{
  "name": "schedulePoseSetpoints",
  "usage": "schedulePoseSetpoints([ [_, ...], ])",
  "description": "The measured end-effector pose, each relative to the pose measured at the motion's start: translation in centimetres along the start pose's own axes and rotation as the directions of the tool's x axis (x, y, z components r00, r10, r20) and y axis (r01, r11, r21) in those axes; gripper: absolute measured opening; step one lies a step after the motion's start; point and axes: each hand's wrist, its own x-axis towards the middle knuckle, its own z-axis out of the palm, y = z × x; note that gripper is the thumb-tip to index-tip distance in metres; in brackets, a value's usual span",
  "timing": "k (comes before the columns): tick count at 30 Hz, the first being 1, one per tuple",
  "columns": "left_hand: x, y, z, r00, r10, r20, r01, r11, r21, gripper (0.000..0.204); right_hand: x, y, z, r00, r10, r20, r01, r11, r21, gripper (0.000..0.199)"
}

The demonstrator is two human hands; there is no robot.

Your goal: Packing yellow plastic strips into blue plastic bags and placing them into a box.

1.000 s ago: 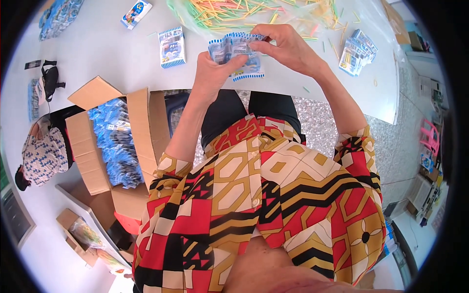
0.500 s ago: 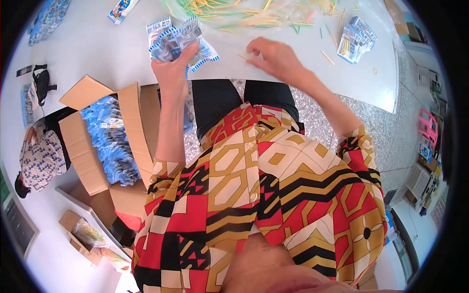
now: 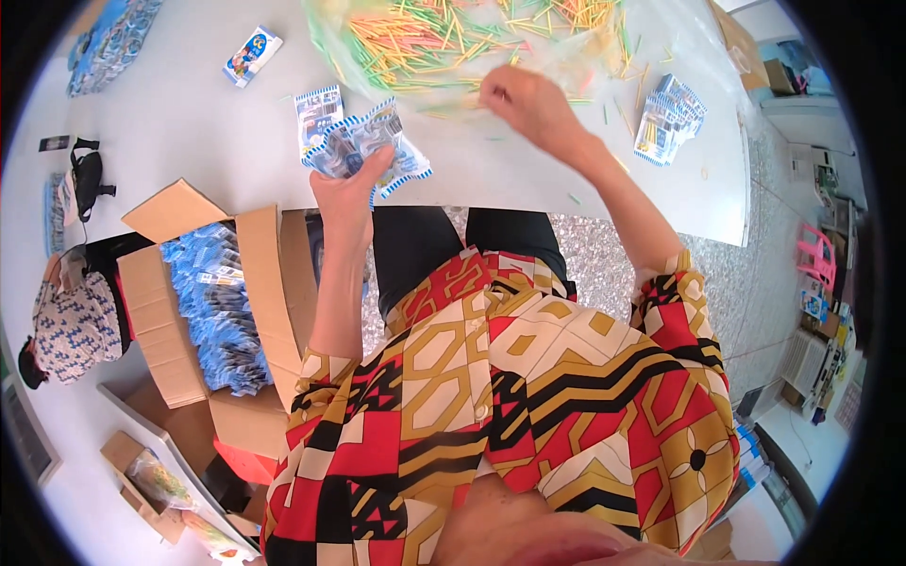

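My left hand is closed round several small blue-and-white plastic packets, fanned out above the table's near edge. My right hand is raised at the near side of a heap of thin yellow, green and pink sticks, fingers curled in. Whatever its fingertips hold, if anything, is hidden. The sticks lie on a clear plastic sheet or bag. To the right of my right hand lies a small stack of similar packets.
A small printed box lies at the table's far left, near bundled blue packets. An open cardboard box full of blue packets stands left of my lap. Another person sits further left. A pink stool stands right.
My right hand has moved from the table's near part to the edge of the stick heap. My left hand keeps the packets. The whole view has shifted, showing more of the heap.
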Motion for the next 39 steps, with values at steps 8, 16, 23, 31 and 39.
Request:
schedulePoseSetpoints([
  [8, -0.6, -0.1, 0.8, 0.999, 0.013, 0.035, -0.013, 1.0, -0.021, 0.037, 6.7, 7.2, -3.0, 0.984, 0.155, 0.085, -0.133, 0.967, -0.219, 0.017],
  [16, -0.7, -0.1, 1.3, 0.996, -0.047, 0.078, 0.051, 0.998, -0.047, 0.033, 8.7, 4.9, -0.2, 0.995, 0.022, 0.102, -0.017, 0.998, -0.054, 0.013],
  [23, -0.6, -0.1, 1.6, 0.995, -0.049, 0.083, 0.053, 0.997, -0.048, 0.03, 10.1, 4.2, 2.2, 0.996, 0.005, 0.087, 0.015, 0.976, -0.218, 0.022],
  [31, -0.8, -0.3, 1.8, 0.995, -0.032, 0.096, 0.037, 0.998, -0.055, 0.03, 10.5, 2.3, 1.5, 0.953, 0.17, 0.251, -0.095, 0.954, -0.284, 0.023],
  [39, -0.8, -0.6, 2.0, 0.992, -0.066, 0.106, 0.071, 0.997, -0.042, 0.033, 11.1, 4.1, 6.1, 0.958, -0.286, -0.026, 0.231, 0.82, -0.524, 0.022],
])
